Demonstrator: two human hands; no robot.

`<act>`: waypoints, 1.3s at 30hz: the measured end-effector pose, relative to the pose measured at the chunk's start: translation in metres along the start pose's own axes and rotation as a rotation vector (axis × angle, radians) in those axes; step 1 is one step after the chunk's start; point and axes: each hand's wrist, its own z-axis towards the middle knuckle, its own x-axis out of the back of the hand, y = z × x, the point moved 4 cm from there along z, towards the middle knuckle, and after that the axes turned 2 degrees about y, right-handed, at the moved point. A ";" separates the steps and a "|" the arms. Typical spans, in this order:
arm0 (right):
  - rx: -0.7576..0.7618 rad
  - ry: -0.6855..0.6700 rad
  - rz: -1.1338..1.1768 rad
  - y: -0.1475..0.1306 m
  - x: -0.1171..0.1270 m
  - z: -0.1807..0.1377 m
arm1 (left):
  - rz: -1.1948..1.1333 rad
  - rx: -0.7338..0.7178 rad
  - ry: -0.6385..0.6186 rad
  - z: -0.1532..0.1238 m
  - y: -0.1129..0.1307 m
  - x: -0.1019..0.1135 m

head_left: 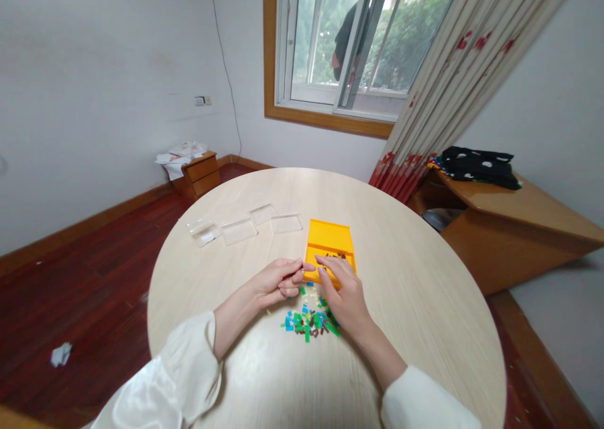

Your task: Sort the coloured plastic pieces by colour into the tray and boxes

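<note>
Over the near edge of an open yellow plastic box point(329, 233), my two hands come close together. My left hand point(283, 280) is closed, its fingers curled and thumb pressed in; whatever it may hold is too small to make out. My right hand point(348, 290) reaches across the box's near right part with fingers stretched and slightly apart, and nothing shows in them. Several small brown pieces point(340, 255) lie inside the box. Below the hands, a loose pile of tiny green, blue, brown and cream building bricks point(306, 322) is spread on the table, partly covered by my right hand.
Several clear plastic trays point(240, 231) lie to the left on the round wooden table point(415, 303). A small drawer cabinet point(202, 174) with papers stands behind it. At the right is a wooden cabinet point(533, 228) with dark cloth on top, beside a curtain point(453, 58).
</note>
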 end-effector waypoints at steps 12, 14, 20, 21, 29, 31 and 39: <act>-0.002 0.004 0.115 -0.007 -0.007 0.000 | 0.073 0.083 0.012 0.003 -0.018 -0.001; -0.037 0.048 0.101 -0.002 -0.002 0.001 | 0.022 0.135 0.000 0.004 -0.019 0.000; -0.133 0.179 -0.097 0.038 0.022 0.011 | -0.064 0.185 -0.020 0.005 -0.015 0.006; -0.132 0.185 -0.140 0.045 0.025 0.013 | -0.072 0.181 -0.037 0.005 -0.015 0.006; -0.137 0.058 0.048 0.033 0.008 0.010 | -0.062 0.227 -0.162 0.001 -0.016 0.003; -0.113 -0.020 0.131 0.017 -0.002 0.007 | -0.040 0.221 -0.165 0.000 -0.016 0.002; -0.210 -0.133 0.311 -0.002 -0.021 0.000 | 0.103 0.153 -0.127 -0.001 -0.017 -0.003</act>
